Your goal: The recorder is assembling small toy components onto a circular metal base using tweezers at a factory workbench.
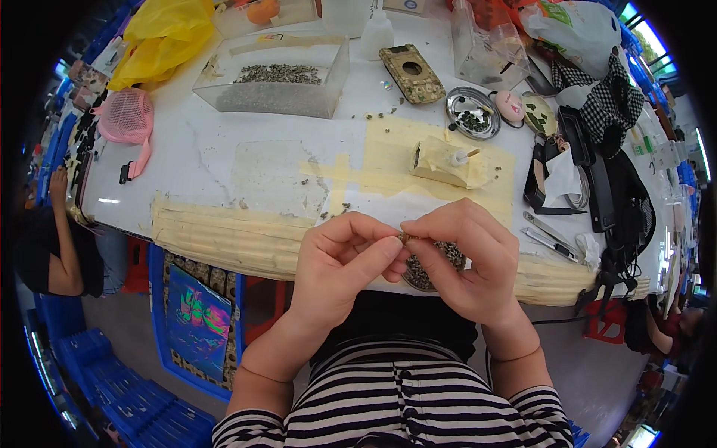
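At the table's front edge, my left hand and my right hand meet with fingertips pinched together. Between them is a tiny brownish piece, mostly hidden by the fingers and too small to name. Partly covered by my right hand, a round dish of small grey-and-dark bits sits just below the fingertips. Beyond the hands stands a block wrapped in cream tape, with a small white nozzle-like piece and a stick on top. A few loose bits lie on the paper near my left hand.
A clear box holds many small bits at the back. Nearby are a camouflage-patterned case, a steel dish with green pieces, and a white squeeze bottle. Tweezers lie at right, a pink mesh pouch at left.
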